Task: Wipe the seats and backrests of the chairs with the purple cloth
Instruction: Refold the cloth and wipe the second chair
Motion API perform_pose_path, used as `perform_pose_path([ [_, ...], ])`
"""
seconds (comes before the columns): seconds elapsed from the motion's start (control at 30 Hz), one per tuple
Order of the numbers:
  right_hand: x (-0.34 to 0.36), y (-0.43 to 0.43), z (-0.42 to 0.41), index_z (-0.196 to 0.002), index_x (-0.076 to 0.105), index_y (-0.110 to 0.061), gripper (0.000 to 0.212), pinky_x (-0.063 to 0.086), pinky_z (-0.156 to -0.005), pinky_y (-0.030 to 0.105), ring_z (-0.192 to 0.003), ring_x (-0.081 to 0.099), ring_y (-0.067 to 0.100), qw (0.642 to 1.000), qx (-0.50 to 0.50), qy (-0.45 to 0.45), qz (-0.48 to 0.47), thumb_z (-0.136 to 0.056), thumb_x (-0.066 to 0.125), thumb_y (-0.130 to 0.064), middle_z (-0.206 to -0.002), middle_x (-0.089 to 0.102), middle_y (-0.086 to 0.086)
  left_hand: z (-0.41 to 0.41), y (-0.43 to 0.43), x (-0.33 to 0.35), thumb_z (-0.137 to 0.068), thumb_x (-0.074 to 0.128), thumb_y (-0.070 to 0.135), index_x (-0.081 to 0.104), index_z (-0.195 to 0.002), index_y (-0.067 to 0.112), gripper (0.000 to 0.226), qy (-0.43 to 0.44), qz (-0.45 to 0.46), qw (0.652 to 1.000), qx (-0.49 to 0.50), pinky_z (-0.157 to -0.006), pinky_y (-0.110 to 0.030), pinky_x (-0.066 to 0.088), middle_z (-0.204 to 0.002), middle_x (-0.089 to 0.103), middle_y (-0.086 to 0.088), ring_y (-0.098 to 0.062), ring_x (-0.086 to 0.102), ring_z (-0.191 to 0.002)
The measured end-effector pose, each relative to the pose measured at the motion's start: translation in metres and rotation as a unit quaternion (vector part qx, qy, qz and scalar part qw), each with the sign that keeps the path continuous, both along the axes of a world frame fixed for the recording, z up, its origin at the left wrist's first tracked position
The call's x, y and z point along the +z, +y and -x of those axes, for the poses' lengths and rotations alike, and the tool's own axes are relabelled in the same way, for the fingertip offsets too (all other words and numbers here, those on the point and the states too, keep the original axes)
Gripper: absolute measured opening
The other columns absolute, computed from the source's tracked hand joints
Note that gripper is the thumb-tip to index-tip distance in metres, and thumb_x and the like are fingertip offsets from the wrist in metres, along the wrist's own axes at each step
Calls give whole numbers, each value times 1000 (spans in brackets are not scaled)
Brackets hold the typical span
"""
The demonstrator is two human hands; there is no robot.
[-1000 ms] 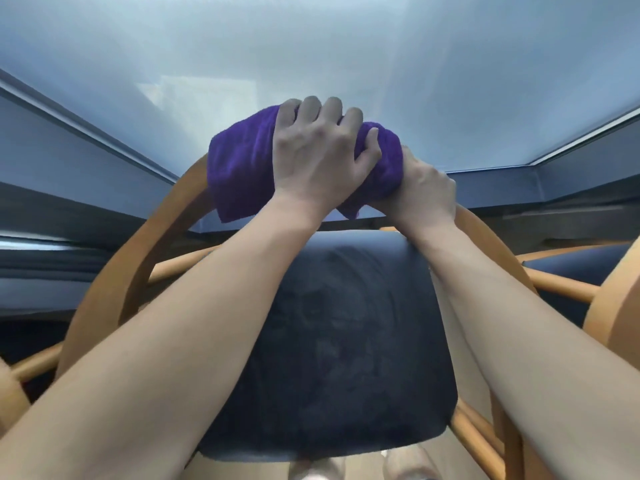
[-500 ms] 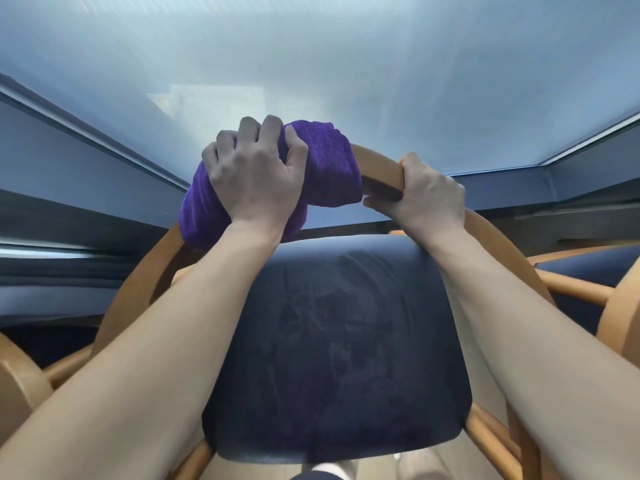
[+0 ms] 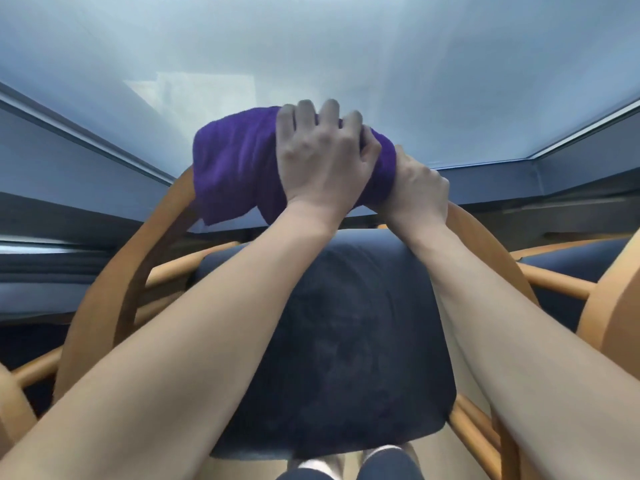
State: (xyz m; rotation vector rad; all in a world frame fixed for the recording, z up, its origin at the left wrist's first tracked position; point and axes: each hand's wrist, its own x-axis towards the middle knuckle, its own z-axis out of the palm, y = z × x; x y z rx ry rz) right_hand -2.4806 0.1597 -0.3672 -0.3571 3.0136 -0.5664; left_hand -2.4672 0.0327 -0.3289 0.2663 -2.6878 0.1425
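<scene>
Two-handed work up at the top of the backrest, on the highest part of its round wooden hoop. Wiping the wood there right now, so in the backrest step of the job. Holding the purple cloth tight with the left hand, with fingers curled over the top, and pressing it down onto the rail. Draped over the wood like a fat roll, with one loose end hanging down on the near side. Gripping the bare rail with the right hand, right next to the cloth and touching its edge, likely to keep things steady. No telling yet about the seat, cleaned or not. Next, most likely: slide the cloth along the curve and down one side, keeping it wrapped round the wood and pushing firmly. Going right would mean shifting the right hand out of the way first. Smooth, shiny, honey-coloured wood, bent into a big arch, with thin round bars going across lower down. Soft, fluffy, thick cloth, squashy enough to fold round a rail. Dark blue seat, squarish with rounded corners, fuzzy like velvet, with faint rub marks on it. Part of another chair just off to the right, with the same wood and the same blue pad.
</scene>
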Motion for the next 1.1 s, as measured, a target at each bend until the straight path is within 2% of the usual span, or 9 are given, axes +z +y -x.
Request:
perform_pose_path([
  [0.13, -6, 4, 4, -115, 56, -21, 36, 42, -67, 34, -87, 68, 37, 999, 15, -9, -32, -84, 60, -38, -96, 72, 6, 5, 18, -7, -91, 50, 29, 66, -67, 15, 32, -7, 12, 1000, -20, -86, -42, 45, -70, 62, -5, -31, 58, -74],
  [0.43, -13, 6, 8, -109, 51, -22, 40, 38, -62, 30, -78, 67, 34, 1000, 19, -22, -7, -78, 68, -42, -84, 69, 2, 1, 12, -7, -92, 50, 33, 68, -71, 15, 33, 13, -5, 1000, -22, -89, -41, 42, -72, 64, -3, -30, 59, -76],
  [0.5, -12, 5, 8, -107, 51, -22, 47, 37, -60, 30, -75, 66, 33, 999, 14, -25, -16, -72, 75, -42, -80, 68, 2, -4, 4, -6, -92, 49, 37, 71, -77, 16, 34, 31, -14, 999, -34, -92, -40, 41, -76, 65, -3, -29, 61, -80],
  [0.57, -10, 6, 8, -98, 47, -21, 40, 35, -59, 31, -74, 64, 35, 999, 17, -25, -14, -76, 73, -41, -79, 66, 4, -10, -9, -4, -93, 48, 41, 73, -86, 19, 34, 48, -11, 998, -35, -95, -39, 40, -81, 68, -1, -28, 62, -86],
  [0.63, -9, 7, 8, -89, 40, -20, 37, 31, -59, 32, -69, 58, 35, 999, 17, -31, 5, -82, 67, -44, -74, 59, 4, -18, -34, -1, -94, 46, 45, 72, -96, 22, 35, 50, -21, 999, 7, -94, -41, 40, -90, 70, -1, -28, 62, -92],
  [0.7, -7, 5, 7, -87, 38, -20, 50, 30, -59, 33, -65, 50, 31, 999, 14, -32, 17, -79, 68, -59, -71, 52, 2, -32, -67, 4, -96, 38, 47, 69, -105, 22, 41, 24, -72, 993, 86, -90, -42, 39, -98, 70, -5, -32, 60, -97],
  [0.8, -5, 3, 5, -89, 37, -20, 56, 31, -60, 33, -70, 58, 32, 1000, 15, -22, 8, -75, 72, -62, -79, 61, 4, -49, -95, 7, -97, 24, 47, 64, -112, 17, 53, -3, -120, 979, 162, -87, -44, 38, -105, 68, -11, -38, 57, -97],
  [0.97, -5, 0, 6, -88, 36, -20, 57, 31, -59, 32, -64, 46, 27, 1000, 10, -16, -3, -74, 73, -61, -74, 46, -2, -31, -66, 8, -99, 25, 44, 66, -109, 17, 51, -1, -93, 975, 201, -95, -44, 34, -110, 68, -7, -36, 55, -102],
  [1.1, -5, 0, 6, -87, 36, -18, 58, 30, -58, 32, -62, 44, 28, 1000, 6, -19, 6, -74, 72, -62, -69, 43, -2, -16, -32, 5, -98, 38, 42, 71, -95, 18, 40, 0, -48, 988, 145, -98, -46, 37, -98, 70, -3, -32, 59, -98],
])
